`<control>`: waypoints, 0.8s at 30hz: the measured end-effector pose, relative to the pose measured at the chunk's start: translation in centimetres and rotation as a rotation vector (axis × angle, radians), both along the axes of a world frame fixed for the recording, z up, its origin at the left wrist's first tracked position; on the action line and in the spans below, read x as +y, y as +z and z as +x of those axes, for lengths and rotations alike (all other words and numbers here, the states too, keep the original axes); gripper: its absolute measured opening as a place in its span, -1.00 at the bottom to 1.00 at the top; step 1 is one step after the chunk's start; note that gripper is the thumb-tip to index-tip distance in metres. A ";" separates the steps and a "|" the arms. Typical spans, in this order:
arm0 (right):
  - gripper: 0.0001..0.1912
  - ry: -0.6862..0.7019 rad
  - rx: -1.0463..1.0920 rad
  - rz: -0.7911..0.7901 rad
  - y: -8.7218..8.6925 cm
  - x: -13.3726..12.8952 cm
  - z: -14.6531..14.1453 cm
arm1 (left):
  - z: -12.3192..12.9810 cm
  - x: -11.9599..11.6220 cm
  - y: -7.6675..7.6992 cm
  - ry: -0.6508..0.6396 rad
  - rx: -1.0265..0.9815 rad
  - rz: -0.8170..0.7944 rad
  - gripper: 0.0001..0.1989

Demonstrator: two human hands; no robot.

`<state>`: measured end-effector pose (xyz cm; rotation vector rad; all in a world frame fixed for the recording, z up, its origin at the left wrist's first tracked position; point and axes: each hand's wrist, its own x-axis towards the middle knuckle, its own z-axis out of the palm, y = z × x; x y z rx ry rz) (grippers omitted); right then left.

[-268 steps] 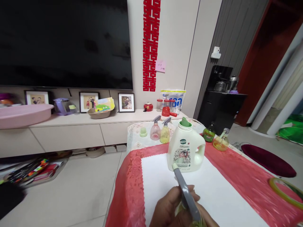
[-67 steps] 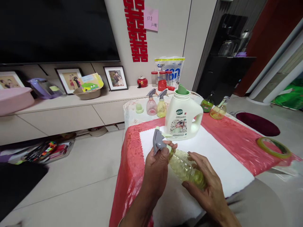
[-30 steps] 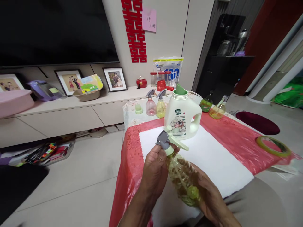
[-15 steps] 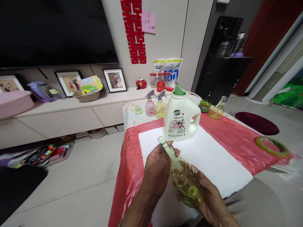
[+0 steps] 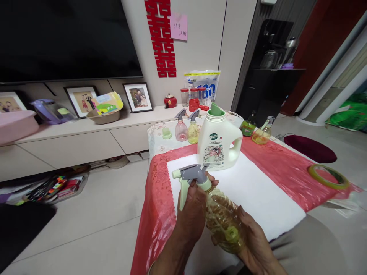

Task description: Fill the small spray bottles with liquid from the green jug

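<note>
Holds the yellowish spray bottle (image 5: 222, 215) tilted, on the near side of the white jug (image 5: 219, 143) and apart from it, with the grey sprayer head (image 5: 192, 173) uppermost and pointing out to the left of the jug. Closes the left hand (image 5: 190, 214) around the neck and collar, and cups the lower body in the right hand (image 5: 254, 238), with fingers curled snugly against it. Looks well along, at a guess: seems to contain some liquid, and has the sprayer head seated on the neck; cannot tell from this angle whether fully tightened. Leaves the jug open, with a green spout (image 5: 216, 110) in its mouth; shows a loose pale green cap (image 5: 166, 133) to its left. Reads "SilkGarden" on the jug's front, under a green badge too small to make out. Finds no legible print on the pink spray bottle (image 5: 181, 131) left of the jug, nor on the green bottle (image 5: 247, 128) right of it. Behind the jug, shows a bag (image 5: 212, 87) with big blue digits, 160 or perhaps 180; higher up, behind and left of the jug, a pink note (image 5: 179, 27) handwritten with "35" and unclear characters, beside red double-happiness cutouts (image 5: 161, 42).
</note>
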<state>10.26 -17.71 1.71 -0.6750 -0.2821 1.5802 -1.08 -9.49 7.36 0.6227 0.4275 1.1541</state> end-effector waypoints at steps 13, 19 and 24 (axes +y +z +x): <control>-0.32 0.021 0.063 -0.112 0.3 -0.1 -0.3 | 0.1 0.3 -0.3 -0.035 -0.022 -0.059 -0.62; -0.36 0.032 0.043 -0.099 1.1 -0.3 -0.5 | 0.1 0.5 -0.3 -0.074 0.014 -0.070 -0.48; -0.37 0.068 0.064 -0.103 0.5 -0.2 -0.5 | -0.2 0.6 0.0 -0.129 -0.035 -0.106 -0.56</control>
